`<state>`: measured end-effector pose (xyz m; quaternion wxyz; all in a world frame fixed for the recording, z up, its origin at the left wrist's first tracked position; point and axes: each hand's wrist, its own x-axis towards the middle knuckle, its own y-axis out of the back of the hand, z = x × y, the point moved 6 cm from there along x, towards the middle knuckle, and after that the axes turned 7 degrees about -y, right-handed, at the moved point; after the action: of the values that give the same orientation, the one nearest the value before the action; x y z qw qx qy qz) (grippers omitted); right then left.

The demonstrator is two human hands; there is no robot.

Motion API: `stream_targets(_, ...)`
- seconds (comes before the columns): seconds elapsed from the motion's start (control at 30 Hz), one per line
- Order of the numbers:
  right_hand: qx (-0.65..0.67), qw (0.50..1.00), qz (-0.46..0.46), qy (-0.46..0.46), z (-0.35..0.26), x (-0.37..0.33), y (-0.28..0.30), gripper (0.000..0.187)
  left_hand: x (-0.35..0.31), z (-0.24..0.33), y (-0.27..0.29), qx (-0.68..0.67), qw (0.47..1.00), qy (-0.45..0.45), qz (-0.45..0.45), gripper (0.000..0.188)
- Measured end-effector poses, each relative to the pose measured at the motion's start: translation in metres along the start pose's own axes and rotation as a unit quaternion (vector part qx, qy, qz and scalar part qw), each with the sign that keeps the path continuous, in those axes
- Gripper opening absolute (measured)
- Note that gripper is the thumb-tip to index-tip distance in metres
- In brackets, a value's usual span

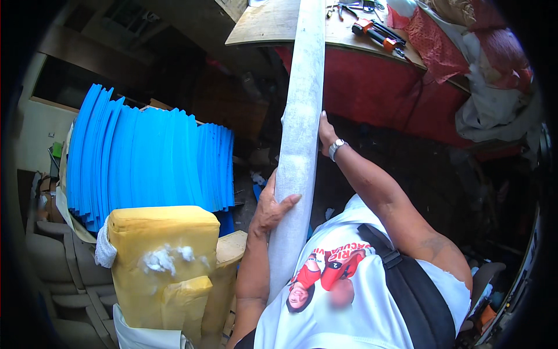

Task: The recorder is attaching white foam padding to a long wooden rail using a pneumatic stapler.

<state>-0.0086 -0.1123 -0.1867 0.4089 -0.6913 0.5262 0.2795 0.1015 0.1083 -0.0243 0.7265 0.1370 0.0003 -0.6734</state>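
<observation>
A long roll of pale grey-white fabric [299,131] runs from beside my body up to the worktable, its far end over the table top. My left hand [271,207] grips its near part, the thumb across the top and the fingers passing round the left side. Farther up, my right hand [326,132], with a silver watch at the wrist, presses against the roll's right side. Most of that hand's fingers are hidden behind the roll.
Left stands a stack of blue foam sheets [151,160], with a yellow foam block [165,244] nearer me. On the wooden worktable [261,26] lie an orange-and-black tool [378,35] and pliers [349,10]. Red and white cloth [439,46] hangs over its right end.
</observation>
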Motion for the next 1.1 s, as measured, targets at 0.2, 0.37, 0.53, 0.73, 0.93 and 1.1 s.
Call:
stream_targets(0.2, -0.227, 0.949, -0.07, 0.207, 0.031, -0.054, 0.015, 0.078, 0.016, -0.061, 0.005, -0.284, 0.952, 0.016, 0.11, 0.076)
stream_targets(0.37, -0.403, 0.716, 0.084, 0.564, 0.018, -0.164, -0.015, 0.073, 0.053, -0.054, 0.001, -0.282, 0.955, -0.007, 0.086, 0.073)
stream_targets(0.53, -0.491, 0.623, 0.056, 0.606, 0.051, -0.201, -0.021, 0.073, 0.125, -0.026, 0.009, -0.248, 0.963, 0.0, 0.103, 0.073)
stream_targets(0.73, -0.492, 0.631, -0.009, 0.6, 0.083, -0.223, -0.023, 0.07, 0.157, 0.005, 0.023, 0.091, 0.981, 0.069, 0.154, 0.065)
stream_targets(0.93, -0.423, 0.672, -0.066, 0.604, 0.092, -0.25, -0.038, 0.068, 0.107, 0.023, 0.039, 0.0, 0.987, 0.015, 0.158, 0.052)
stream_targets(1.1, -0.416, 0.651, -0.097, 0.627, 0.1, -0.26, -0.05, 0.063, 0.074, 0.023, 0.065, 0.035, 0.983, 0.002, 0.183, 0.046)
